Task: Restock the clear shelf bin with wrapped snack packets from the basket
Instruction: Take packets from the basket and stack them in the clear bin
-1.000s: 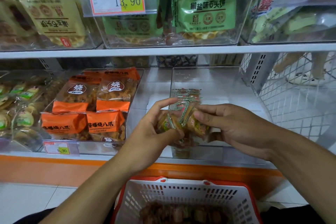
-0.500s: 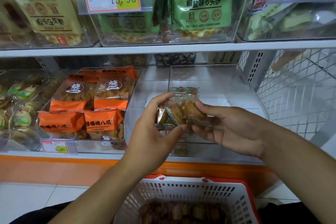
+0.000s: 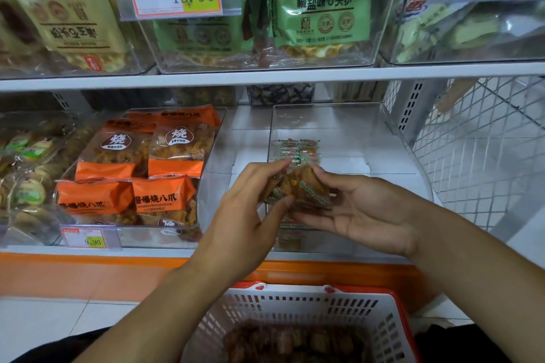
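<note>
Basket (image 3: 298,302) lies below the shelf; clear bin (image 3: 392,138) sits right of the pouch bin (image 3: 215,138); packets (image 3: 298,188) before it.

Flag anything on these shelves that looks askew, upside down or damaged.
One thing: the yellow waffle packet in the upper-left bin sits upside down, its printed label inverted, unlike the upright green packet nearby. Nothing looks spilled or torn.

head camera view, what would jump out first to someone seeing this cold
Two hands meet mid-frame: the left hand and right hand hold a small bunch of wrapped snack packets in front of the nearly bare clear shelf bin. To its left, bright orange snack bags fill the neighbouring bin. Below, a white basket with a red rim holds more packets.
</note>
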`<state>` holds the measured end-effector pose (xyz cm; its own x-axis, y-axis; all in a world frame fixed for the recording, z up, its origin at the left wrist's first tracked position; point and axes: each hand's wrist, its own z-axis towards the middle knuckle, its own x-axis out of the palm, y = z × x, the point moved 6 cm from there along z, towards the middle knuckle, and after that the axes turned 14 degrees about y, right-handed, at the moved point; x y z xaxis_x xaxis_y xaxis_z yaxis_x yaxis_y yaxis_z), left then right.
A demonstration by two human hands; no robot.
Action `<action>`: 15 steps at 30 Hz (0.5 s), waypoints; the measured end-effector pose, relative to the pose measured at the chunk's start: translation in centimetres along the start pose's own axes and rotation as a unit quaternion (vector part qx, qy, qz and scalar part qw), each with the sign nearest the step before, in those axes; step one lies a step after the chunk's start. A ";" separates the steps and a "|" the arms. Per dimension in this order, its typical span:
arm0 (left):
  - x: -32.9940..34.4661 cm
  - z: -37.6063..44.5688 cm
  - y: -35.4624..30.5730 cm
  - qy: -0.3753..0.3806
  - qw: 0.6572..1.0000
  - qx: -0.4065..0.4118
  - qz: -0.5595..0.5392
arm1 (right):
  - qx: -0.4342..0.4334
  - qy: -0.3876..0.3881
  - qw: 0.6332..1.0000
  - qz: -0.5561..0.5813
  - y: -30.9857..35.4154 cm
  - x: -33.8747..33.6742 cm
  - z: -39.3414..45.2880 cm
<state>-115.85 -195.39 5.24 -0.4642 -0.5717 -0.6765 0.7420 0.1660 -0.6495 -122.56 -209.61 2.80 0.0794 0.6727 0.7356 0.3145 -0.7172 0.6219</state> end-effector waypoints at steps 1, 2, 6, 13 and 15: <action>-0.1 0.0 0.1 -0.014 1.000 -0.002 0.006 | -0.001 0.001 1.000 -0.006 0.0 0.0 0.0; -0.3 0.1 0.2 -0.032 0.999 -0.007 0.011 | -0.002 -0.001 1.000 -0.017 0.1 -0.1 0.0; -0.7 0.1 0.9 -0.074 0.997 -0.036 -0.001 | 0.014 -0.004 0.995 -0.103 1.1 -0.5 -0.3; 0.1 0.0 1.9 -0.076 0.987 -0.102 -0.097 | -0.050 -0.106 0.920 -0.374 5.7 -4.6 -0.3; 0.1 0.0 2.1 -0.075 0.984 -0.114 -0.113 | 0.005 -0.123 0.895 -0.429 5.1 -6.4 0.3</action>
<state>-114.37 -195.16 3.83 -0.5157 -0.7236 -0.4588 0.4925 0.1879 -0.8498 -121.13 -217.54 1.20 0.0092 0.9956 -0.0936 0.3684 0.0837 0.9259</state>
